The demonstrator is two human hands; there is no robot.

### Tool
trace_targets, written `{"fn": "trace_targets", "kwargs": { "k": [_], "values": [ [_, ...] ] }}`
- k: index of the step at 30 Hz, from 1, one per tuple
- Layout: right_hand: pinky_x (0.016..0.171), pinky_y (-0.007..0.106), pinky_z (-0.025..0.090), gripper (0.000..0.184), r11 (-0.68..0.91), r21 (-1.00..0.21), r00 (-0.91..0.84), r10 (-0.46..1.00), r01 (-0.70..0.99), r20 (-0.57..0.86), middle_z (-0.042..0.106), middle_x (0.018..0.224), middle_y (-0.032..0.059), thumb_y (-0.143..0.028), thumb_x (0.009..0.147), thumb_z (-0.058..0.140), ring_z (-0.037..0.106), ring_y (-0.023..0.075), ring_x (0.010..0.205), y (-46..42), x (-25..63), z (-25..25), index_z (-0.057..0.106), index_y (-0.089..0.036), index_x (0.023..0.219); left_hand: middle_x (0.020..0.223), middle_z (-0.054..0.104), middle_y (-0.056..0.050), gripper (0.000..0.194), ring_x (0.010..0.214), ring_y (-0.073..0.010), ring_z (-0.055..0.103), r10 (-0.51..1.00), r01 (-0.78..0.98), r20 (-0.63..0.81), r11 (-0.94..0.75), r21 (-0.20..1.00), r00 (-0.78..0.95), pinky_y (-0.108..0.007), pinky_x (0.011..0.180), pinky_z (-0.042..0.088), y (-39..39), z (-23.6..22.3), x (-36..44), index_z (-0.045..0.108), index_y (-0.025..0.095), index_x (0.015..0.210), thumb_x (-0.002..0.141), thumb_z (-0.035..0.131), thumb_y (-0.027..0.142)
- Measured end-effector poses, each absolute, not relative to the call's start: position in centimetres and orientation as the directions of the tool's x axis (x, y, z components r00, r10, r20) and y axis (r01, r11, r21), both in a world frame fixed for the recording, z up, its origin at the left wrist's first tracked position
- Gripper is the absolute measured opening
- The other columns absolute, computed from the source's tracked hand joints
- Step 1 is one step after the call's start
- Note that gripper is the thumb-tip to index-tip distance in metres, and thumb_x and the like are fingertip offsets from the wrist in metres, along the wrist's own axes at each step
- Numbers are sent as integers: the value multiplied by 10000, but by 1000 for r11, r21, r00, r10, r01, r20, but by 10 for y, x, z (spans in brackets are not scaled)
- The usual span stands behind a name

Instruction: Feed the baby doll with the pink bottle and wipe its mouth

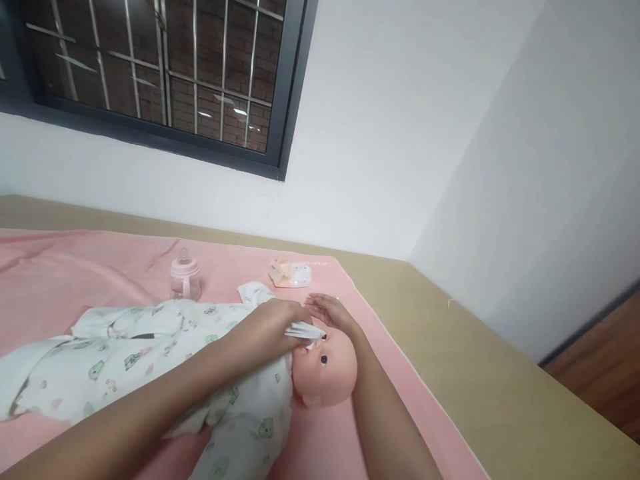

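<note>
A baby doll lies on its back on a pink cloth, dressed in a white printed outfit. My left hand reaches across the doll's chest and is closed on a folded white wipe. The wipe is at the doll's face, around the mouth and nose, and partly hides them. On the far side of the doll's head, my right hand rests with its fingers stretched out. My right forearm passes close by the top of the head.
A pink-topped baby bottle with handles stands beyond the doll's body. Farther right lies a small soft packet. The cloth covers part of a wooden surface, which meets a white wall below a barred window.
</note>
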State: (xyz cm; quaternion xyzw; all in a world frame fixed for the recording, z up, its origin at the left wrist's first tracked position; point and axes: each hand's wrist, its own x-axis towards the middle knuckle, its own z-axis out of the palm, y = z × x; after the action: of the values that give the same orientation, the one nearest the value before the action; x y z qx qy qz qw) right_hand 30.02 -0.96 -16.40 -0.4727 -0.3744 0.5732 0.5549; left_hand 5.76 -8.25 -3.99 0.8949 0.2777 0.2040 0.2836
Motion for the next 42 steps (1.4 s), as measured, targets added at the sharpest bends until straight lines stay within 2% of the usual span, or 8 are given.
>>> {"fn": "trace_targets", "kwargs": {
  "k": [16,22,27,31,36,42],
  "values": [
    [930,349,533,190,-94,-958,66,991,-272,-116,715,808,54,-167,734,651,694,160,787,-8,301,-169,675,-161,922,786,636,10,146,751,-163,587,665,425,274,-687,589,695,-250,666,369,-87,-39,64,656,190,694,774,535,175],
    [938,359,529,189,-90,-960,69,991,-266,-112,715,805,55,-166,741,641,696,162,777,-7,302,-170,676,-158,927,844,658,-6,127,824,-189,597,649,407,298,-705,581,700,-264,700,385,-78,-43,61,674,193,794,795,551,226],
    [941,353,529,186,-90,-959,63,992,-270,-111,716,822,66,-152,741,638,698,164,804,-6,302,-169,673,-146,923,863,686,37,119,838,-176,612,609,367,188,-665,651,771,-246,688,391,-74,-38,48,668,218,823,800,566,273],
    [944,355,528,192,-94,-958,60,992,-271,-114,712,832,68,-162,734,660,697,160,808,-6,302,-169,666,-146,925,826,682,52,138,766,-170,614,599,426,62,-635,644,799,-241,602,359,-74,-34,43,671,233,846,793,580,322],
    [952,351,525,192,-95,-956,60,991,-276,-115,709,829,64,-168,733,667,698,156,815,-5,303,-170,661,-143,923,788,676,47,117,714,-161,606,603,441,64,-647,621,795,-235,571,338,-76,-36,47,678,219,792,761,574,263],
    [943,344,530,171,-95,-955,64,991,-280,-117,707,810,60,-157,746,649,698,148,788,-6,302,-170,659,-141,915,851,689,-1,154,762,-180,611,571,384,107,-668,638,814,-230,607,377,-74,-46,49,703,189,789,753,560,234]
  ]
}}
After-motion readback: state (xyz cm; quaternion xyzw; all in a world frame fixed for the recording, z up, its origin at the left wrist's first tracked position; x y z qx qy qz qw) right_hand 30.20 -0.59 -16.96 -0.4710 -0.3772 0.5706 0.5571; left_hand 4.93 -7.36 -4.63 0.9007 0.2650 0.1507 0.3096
